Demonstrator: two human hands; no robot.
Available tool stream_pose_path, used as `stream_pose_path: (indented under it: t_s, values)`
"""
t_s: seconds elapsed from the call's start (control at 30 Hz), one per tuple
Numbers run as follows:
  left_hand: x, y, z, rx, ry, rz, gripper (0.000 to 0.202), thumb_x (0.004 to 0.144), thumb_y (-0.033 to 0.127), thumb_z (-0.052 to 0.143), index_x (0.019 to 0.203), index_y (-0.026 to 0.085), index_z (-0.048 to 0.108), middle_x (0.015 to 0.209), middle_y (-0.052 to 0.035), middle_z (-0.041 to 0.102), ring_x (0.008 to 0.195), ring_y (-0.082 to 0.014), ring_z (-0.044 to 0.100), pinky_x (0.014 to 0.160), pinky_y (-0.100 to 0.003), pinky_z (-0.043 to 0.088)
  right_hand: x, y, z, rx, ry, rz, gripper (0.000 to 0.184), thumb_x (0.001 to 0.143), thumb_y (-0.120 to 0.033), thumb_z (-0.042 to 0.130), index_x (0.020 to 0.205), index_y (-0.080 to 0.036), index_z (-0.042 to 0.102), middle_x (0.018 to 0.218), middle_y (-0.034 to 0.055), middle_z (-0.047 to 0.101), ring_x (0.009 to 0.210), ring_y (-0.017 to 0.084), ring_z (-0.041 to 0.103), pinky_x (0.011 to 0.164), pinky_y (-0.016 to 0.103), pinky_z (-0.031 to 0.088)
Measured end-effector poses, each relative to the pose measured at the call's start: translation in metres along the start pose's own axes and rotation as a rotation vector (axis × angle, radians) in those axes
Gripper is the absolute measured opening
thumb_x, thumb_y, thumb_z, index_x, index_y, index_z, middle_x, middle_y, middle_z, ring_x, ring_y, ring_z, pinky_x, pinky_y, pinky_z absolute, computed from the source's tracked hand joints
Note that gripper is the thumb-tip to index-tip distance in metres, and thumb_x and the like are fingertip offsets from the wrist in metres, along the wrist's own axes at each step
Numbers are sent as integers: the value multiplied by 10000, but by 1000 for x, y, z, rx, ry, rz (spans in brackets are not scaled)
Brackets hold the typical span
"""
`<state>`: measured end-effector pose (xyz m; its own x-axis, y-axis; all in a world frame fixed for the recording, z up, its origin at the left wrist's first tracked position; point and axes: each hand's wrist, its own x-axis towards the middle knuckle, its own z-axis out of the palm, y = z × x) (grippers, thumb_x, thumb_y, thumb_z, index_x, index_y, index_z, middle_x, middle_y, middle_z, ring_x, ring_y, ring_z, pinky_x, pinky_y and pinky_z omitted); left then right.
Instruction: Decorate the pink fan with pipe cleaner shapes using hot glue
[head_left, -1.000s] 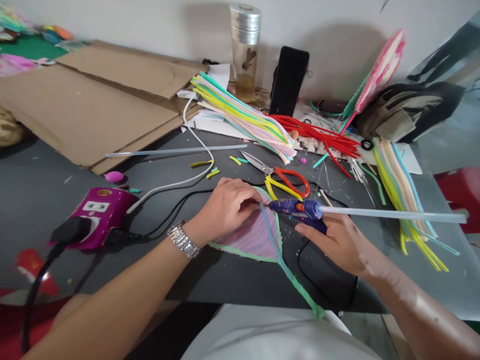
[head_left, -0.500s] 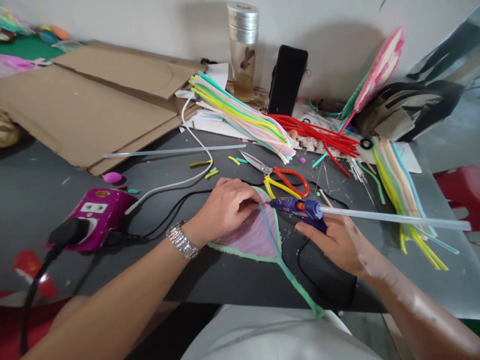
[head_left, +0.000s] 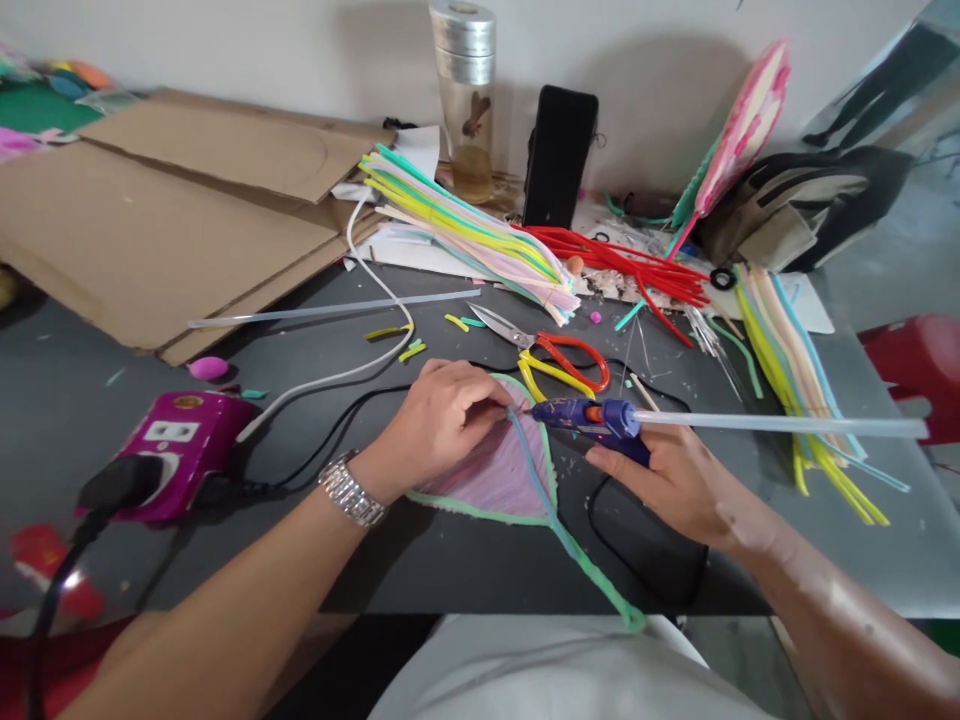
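Snugly curled right grip (head_left: 679,482), holding glue gun (head_left: 589,419)

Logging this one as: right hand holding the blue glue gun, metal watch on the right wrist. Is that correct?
Not quite: the metal watch is on the wrist of the left hand, as the head view shows. The right hand does hold the blue glue gun.

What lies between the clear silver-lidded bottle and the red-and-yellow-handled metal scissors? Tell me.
Head view: a long multicoloured bundle of fuzzy stems, partly over a white sheet.
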<state>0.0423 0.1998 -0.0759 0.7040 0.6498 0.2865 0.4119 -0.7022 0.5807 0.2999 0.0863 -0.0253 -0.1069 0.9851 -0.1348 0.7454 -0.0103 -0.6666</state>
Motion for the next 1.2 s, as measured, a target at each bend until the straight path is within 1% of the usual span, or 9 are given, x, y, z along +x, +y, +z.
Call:
stream_pose_path:
  t_s: [0.07, 0.13, 0.23, 0.3, 0.4, 0.67, 0.83, 1.0, 1.2]
  values:
    - [0, -1, -1, -1, 6, -6, 119, 922, 181, 613, 933, 221, 725, 904, -15, 783, 855, -212, 695, 833, -372, 422, 1, -1, 0, 58, 10, 37, 354, 956, -504, 615, 1084, -206, 757, 995, 44, 773, 945, 243, 706, 859, 327, 532]
    - [-1, -2, -3, 7, 8, -15, 96, 916, 187, 626, 900, 211, 717, 874, -15, 779, 820, -205, 697, 818, -366, 427, 3, -2, 1, 140, 0, 115, 393, 944, -548, 614, 988, -185, 757, 812, 19, 742, 783, 205, 676, 747, 297, 516]
    - [0, -1, -5, 22, -1, -19, 86, 911, 208, 631, 879, 213, 711, 841, -11, 775, 791, -201, 697, 797, -362, 431, 7, -2, 3, 278, -72, 212, 443, 938, -593, 597, 874, -170, 712, 552, -43, 588, 546, 135, 532, 591, 262, 433]
    - [1, 0, -7, 28, -10, -24, 90, 906, 214, 627, 870, 217, 710, 830, -9, 774, 784, -201, 697, 792, -363, 433, 9, -2, 5, 323, -107, 224, 456, 935, -601, 590, 791, -174, 662, 493, -65, 520, 486, 108, 458, 544, 254, 378]
    - [2, 1, -8, 34, -21, -40, 93, 896, 215, 623, 850, 218, 704, 822, -9, 772, 781, -202, 697, 794, -365, 437, 11, -2, 7, 315, -110, 221, 479, 933, -593, 591, 683, -185, 580, 481, -67, 497, 473, 93, 426, 526, 253, 333]
    - [2, 3, -8, 45, -35, -72, 103, 891, 234, 618, 844, 217, 708, 821, -12, 772, 788, -202, 696, 812, -372, 454, 13, 0, 9, 295, -133, 221, 542, 932, -611, 571, 593, -195, 491, 508, -51, 488, 505, 93, 414, 522, 263, 293]
    - [3, 4, -10, 43, -53, -72, 101, 888, 231, 618, 834, 216, 703, 823, -18, 774, 789, -208, 698, 819, -383, 461, 15, -3, 10, 278, -113, 227, 529, 933, -587, 575, 585, -202, 472, 513, -47, 483, 515, 98, 410, 517, 268, 270]
    - [3, 4, -10, 48, -53, -73, 91, 886, 213, 621, 835, 220, 696, 824, -17, 775, 799, -213, 702, 819, -384, 459, 14, -4, 9, 295, -118, 186, 502, 942, -552, 578, 596, -204, 473, 517, -52, 483, 518, 96, 408, 527, 265, 290]
    - [2, 3, -9, 51, -48, -66, 68, 874, 204, 639, 834, 215, 694, 821, -13, 772, 783, -210, 698, 826, -389, 459, 14, -4, 9, 289, -135, 205, 519, 938, -576, 573, 593, -204, 468, 523, -53, 477, 523, 96, 406, 527, 268, 284]
